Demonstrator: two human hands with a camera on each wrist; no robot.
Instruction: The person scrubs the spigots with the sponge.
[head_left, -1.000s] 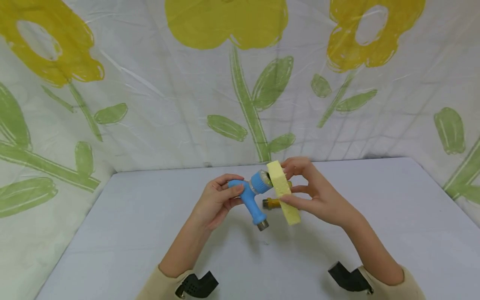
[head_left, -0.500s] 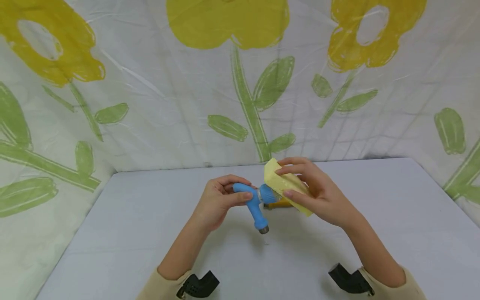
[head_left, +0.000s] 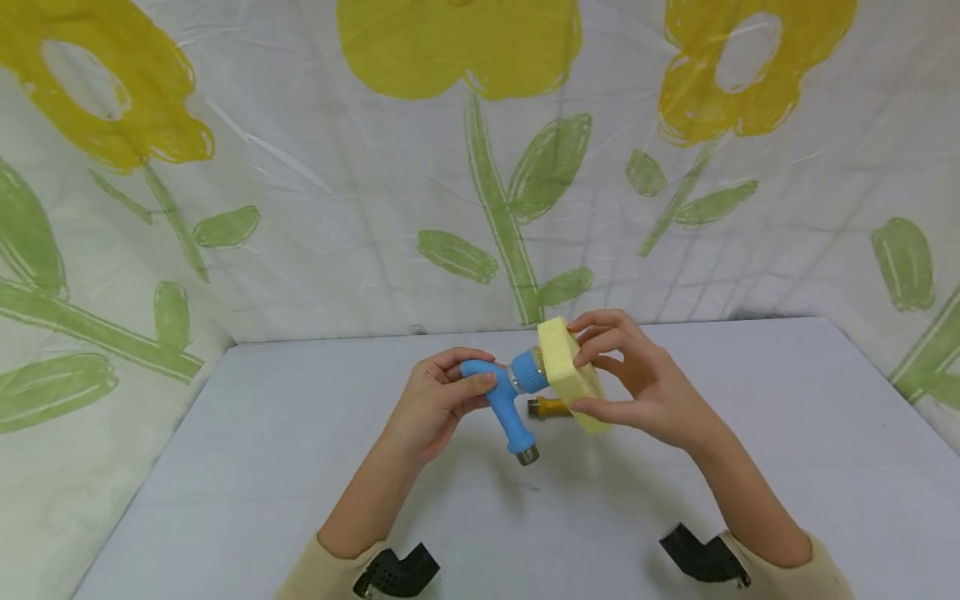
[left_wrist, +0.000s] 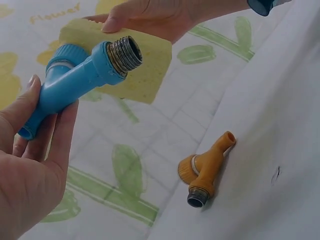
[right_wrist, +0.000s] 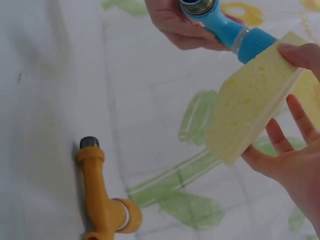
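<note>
Fingers of the left hand [head_left: 438,400] are gripping the blue tap [head_left: 504,398] aloft, steadying it, while the right hand [head_left: 637,387] is pinching the yellow sponge [head_left: 568,379] against its round end, above the orange tap [head_left: 546,407] lying on the table [head_left: 262,467].

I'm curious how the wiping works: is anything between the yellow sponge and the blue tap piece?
Nothing visible. The right hand holds the sponge against the blue tap's round end, gripped by the left hand. The orange tap lies apart on the table.
</note>
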